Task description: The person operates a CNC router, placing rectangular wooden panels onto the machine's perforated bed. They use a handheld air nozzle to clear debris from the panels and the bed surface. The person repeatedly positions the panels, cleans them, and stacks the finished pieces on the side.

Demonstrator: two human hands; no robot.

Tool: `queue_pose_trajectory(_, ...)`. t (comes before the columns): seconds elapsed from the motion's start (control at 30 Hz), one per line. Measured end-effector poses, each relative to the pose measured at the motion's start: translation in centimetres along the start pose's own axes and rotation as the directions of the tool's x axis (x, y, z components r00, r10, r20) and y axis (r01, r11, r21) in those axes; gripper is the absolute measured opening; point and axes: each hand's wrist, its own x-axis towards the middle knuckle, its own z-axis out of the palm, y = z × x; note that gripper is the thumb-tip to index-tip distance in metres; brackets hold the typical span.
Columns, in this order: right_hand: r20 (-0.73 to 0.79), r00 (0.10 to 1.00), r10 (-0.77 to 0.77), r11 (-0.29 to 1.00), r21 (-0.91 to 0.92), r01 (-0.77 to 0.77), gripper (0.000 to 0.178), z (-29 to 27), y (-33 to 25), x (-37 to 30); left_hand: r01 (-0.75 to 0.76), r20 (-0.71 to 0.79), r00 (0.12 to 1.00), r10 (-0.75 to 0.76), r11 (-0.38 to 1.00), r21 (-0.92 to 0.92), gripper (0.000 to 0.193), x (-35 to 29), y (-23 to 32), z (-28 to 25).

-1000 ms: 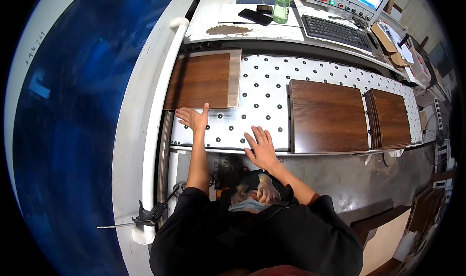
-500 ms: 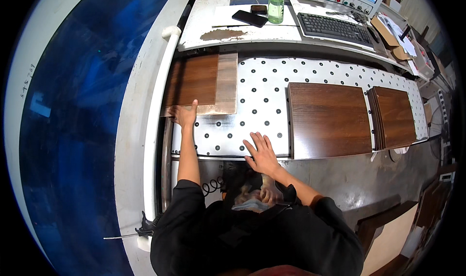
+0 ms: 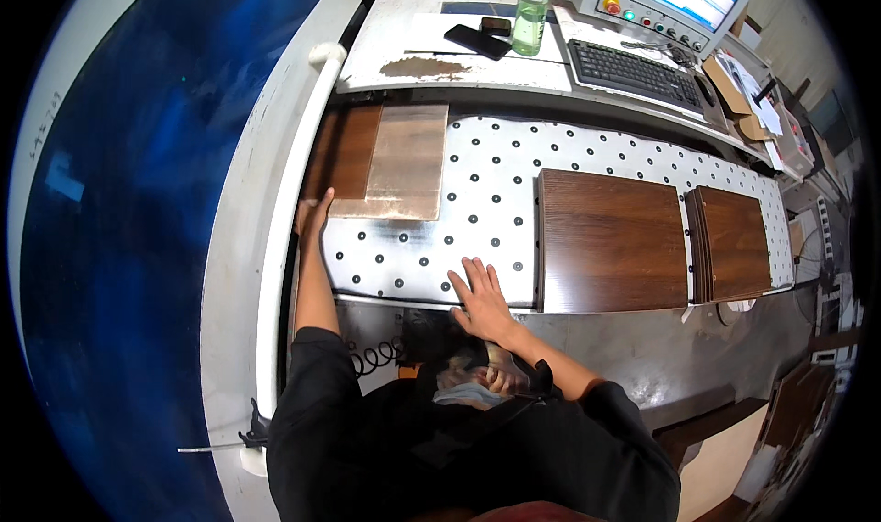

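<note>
Rests the left hand [image 3: 315, 213], cannot tell whether gripping, against a flat dark-brown wood-grain panel [image 3: 344, 155] seemingly partway past the white tubular rail [image 3: 280, 256] at left, and spreads the empty right hand [image 3: 484, 308] wide, leaving two rectangular brown board stacks [image 3: 615, 242] at right untouched.

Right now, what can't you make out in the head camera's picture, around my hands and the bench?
In the head view:
- Brown board: left end hidden by the white rail.
- Left hand: fingertips too small and dark beside the rail to tell whether they grip.
- Coiled cable: left end hidden by the left sleeve.
- Monitor: top cut off by the upper edge.
- Boards at lower right: blurred near the dark rim.
</note>
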Motion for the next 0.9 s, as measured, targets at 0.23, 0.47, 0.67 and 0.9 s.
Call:
queue_pose_trajectory(0.23,0.049,0.999,0.003,1.000,0.015,-0.004,0.066,-2.9,0.4,7.0,0.386,-0.216,0.916,-0.337,0.887,0.253,0.118,-4.6,4.8,3.7)
queue_pose_trajectory(0.47,0.042,0.999,0.005,0.995,-0.103,-0.001,0.076,-2.1,6.1,16.5,0.369,-0.260,0.919,-0.298,0.881,0.295,0.112,-4.1,4.3,4.8)
queue_pose_trajectory(0.67,-0.012,0.977,-0.211,0.956,-0.213,0.203,0.063,-0.5,8.9,17.6,0.338,-0.256,0.927,-0.274,0.906,0.255,0.109,-5.1,4.7,4.8)
queue_pose_trajectory(0.9,-0.119,0.960,-0.255,0.958,-0.166,0.234,0.061,-0.2,9.2,17.1,0.301,-0.280,0.935,-0.215,0.901,0.312,0.108,-5.4,3.5,5.2)
